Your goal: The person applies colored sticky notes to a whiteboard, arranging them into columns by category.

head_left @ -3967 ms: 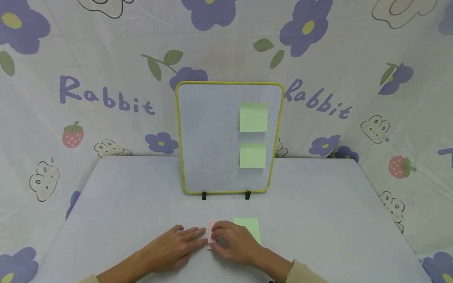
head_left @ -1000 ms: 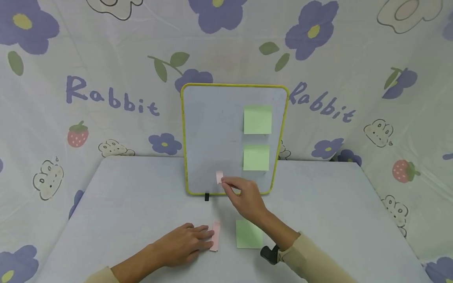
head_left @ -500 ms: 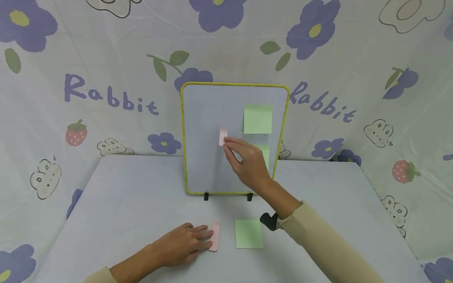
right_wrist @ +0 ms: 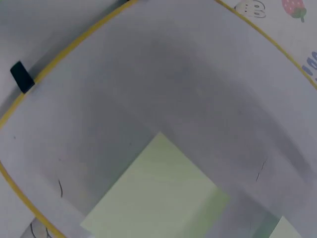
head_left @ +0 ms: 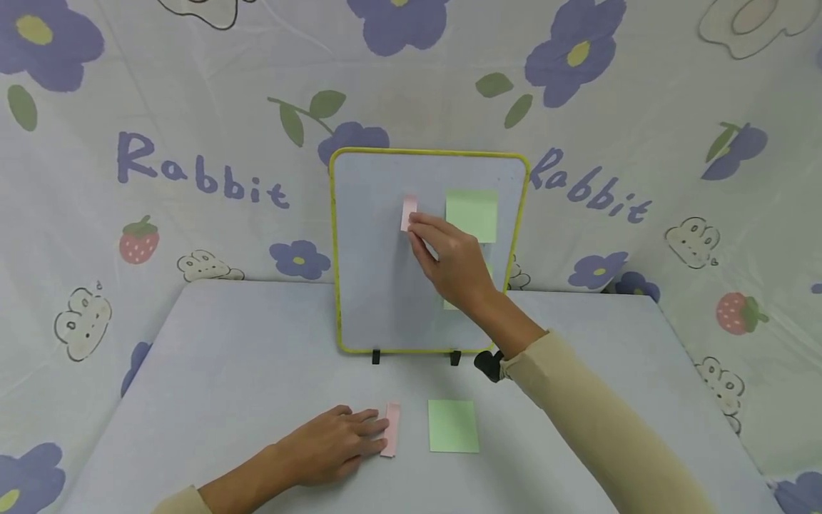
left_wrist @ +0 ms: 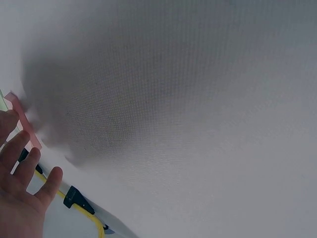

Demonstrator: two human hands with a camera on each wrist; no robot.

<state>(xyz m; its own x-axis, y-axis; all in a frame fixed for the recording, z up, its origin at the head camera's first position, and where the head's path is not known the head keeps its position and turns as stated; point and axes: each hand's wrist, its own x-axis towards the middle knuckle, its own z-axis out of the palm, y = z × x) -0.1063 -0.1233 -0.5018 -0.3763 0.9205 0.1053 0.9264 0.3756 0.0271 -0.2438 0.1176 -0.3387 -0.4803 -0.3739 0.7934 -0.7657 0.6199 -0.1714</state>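
Note:
My right hand (head_left: 454, 265) is raised in front of the whiteboard (head_left: 369, 285). Between thumb and fingertips it pinches a narrow pink sticky note (head_left: 408, 205), held upright left of the upper green sticky note (head_left: 475, 214). The lower green sticky note (head_left: 452, 304) is mostly hidden by this hand. On the table, my left hand (head_left: 335, 444) lies with fingers spread, fingertips at a slim pink sticky-note pad (head_left: 393, 428). In the left wrist view these fingers (left_wrist: 15, 148) reach the pink pad (left_wrist: 26, 121). The right wrist view shows a green note (right_wrist: 153, 193) but not the hand.
A square green sticky-note pad (head_left: 453, 426) lies right of the pink one. The whiteboard has a yellow frame and stands on small black feet (head_left: 455, 358). Behind the white table (head_left: 244, 343) hangs a printed cloth (head_left: 212, 86). A black device (head_left: 489, 365) sits at the right cuff.
My right hand has left the pink pad on the table with a pink note and risen up the whiteboard, level with the upper green note. The left hand has shifted slightly onto the pad.

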